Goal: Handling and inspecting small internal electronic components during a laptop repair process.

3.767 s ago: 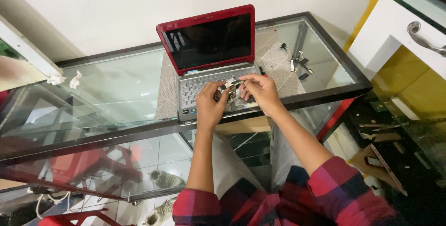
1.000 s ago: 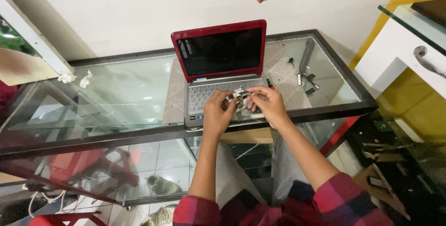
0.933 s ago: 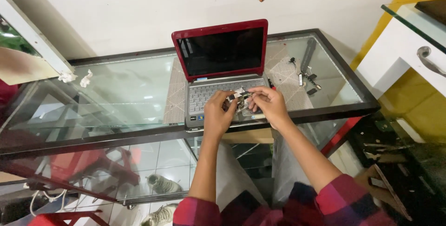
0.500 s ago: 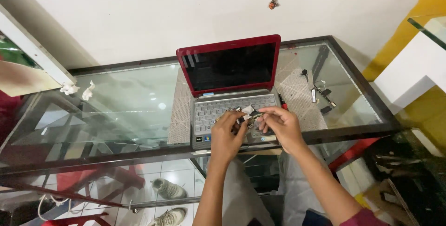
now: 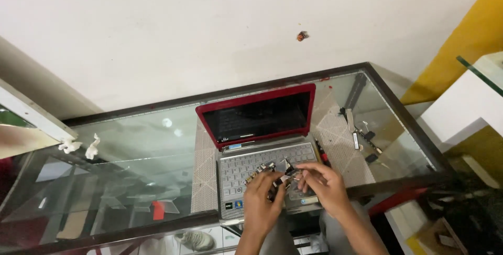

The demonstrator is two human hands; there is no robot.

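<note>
A small red laptop point(image 5: 262, 124) stands open on a glass-topped table point(image 5: 131, 155), its screen dark and its grey keyboard facing me. Over the keyboard's front right part, my left hand point(image 5: 262, 200) and my right hand point(image 5: 319, 181) together hold a small metal and dark part point(image 5: 277, 170) between their fingertips. The part's exact shape is too small to make out. Both forearms reach up from the bottom edge of the view.
Small dark and metal parts point(image 5: 361, 137) lie on the glass to the right of the laptop. Crumpled white tissue point(image 5: 91, 147) sits at the table's far left. A white shelf unit point(image 5: 471, 108) and a yellow wall are at the right. A shoe point(image 5: 196, 239) lies on the floor below.
The view has tilted up toward the wall, so the table and laptop sit lower in frame. Both hands stay over the keyboard holding the small part.
</note>
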